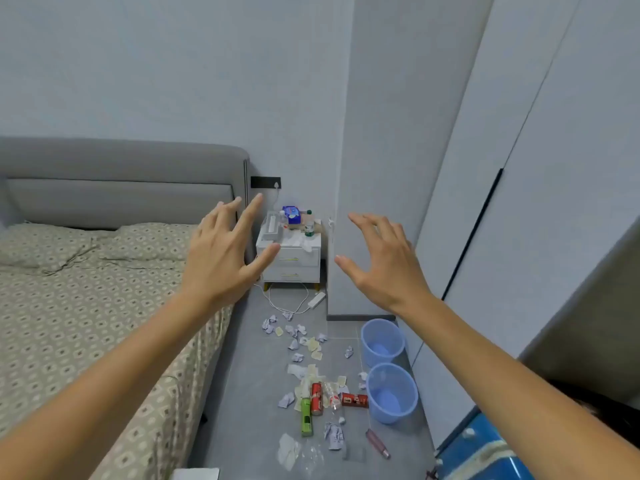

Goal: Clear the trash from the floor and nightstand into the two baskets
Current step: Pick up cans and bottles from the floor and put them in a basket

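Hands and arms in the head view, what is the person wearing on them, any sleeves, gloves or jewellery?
Nothing shows on them. The left hand and right hand are bare, with no gloves, rings or watch visible. Both forearms are uncovered down to the frame's edge, so no sleeve shows.

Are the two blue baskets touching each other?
Apart. The head view shows bare floor between the far basket and the near basket.

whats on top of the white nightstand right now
On the white two-drawer nightstand: a blue wipes pack, a green-capped clear bottle, crumpled white tissue and a white boxy item. The raised left hand covers its near left corner.
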Demonstrator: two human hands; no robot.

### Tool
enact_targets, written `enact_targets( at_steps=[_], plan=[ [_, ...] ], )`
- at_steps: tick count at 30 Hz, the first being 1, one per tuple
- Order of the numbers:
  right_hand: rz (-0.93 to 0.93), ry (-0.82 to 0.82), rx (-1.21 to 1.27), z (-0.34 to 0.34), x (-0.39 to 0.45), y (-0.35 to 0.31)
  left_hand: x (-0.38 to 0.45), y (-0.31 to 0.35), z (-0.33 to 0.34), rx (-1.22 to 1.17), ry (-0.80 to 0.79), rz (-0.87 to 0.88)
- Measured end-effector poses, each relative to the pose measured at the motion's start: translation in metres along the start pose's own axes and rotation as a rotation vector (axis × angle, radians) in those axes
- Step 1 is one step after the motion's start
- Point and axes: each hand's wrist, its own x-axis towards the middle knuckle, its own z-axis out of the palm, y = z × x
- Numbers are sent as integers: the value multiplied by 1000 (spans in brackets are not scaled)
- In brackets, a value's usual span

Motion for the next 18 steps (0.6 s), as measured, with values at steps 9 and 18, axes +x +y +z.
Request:
enact_targets(
  at_steps=[9, 18],
  plan=[
    [-25, -32, 36, 80, 78, -32, 51, -99, 26, 31, -14, -64],
    [-34, -49, 91, 141, 171, -8, 115, -151, 73, 40, -49, -111]
  ],
)
